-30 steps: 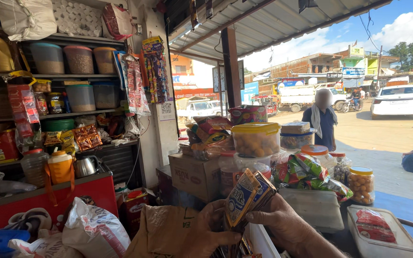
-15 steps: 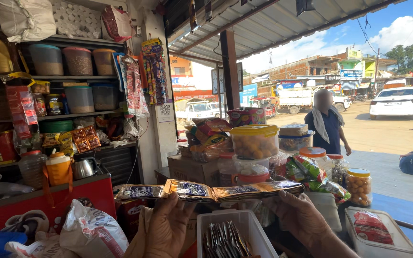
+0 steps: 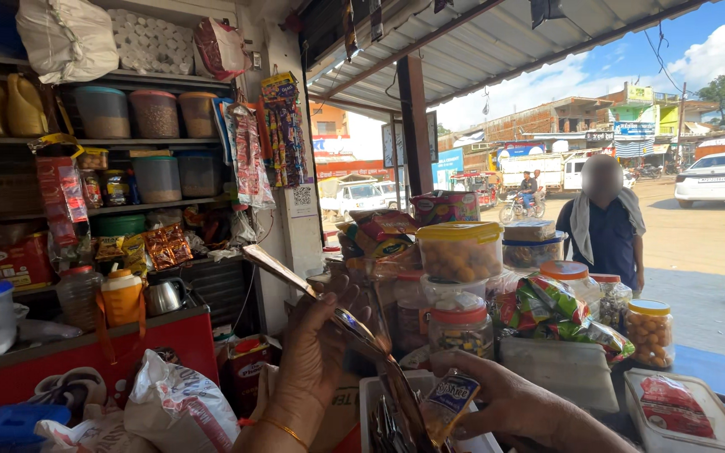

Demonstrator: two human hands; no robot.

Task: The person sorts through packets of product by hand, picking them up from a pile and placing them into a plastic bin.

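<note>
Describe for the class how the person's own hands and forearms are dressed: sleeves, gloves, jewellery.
Both hands are bare, with no gloves. The left hand has a thin gold bangle at the wrist. The right hand shows no jewellery or watch. No sleeves reach either forearm in view.

Yellow-lidded jar [image 3: 461, 250] just above grip; person [image 3: 604, 222] well beyond it; kettle [image 3: 164, 296], orange-capped bottle [image 3: 122, 298] far left.
</note>
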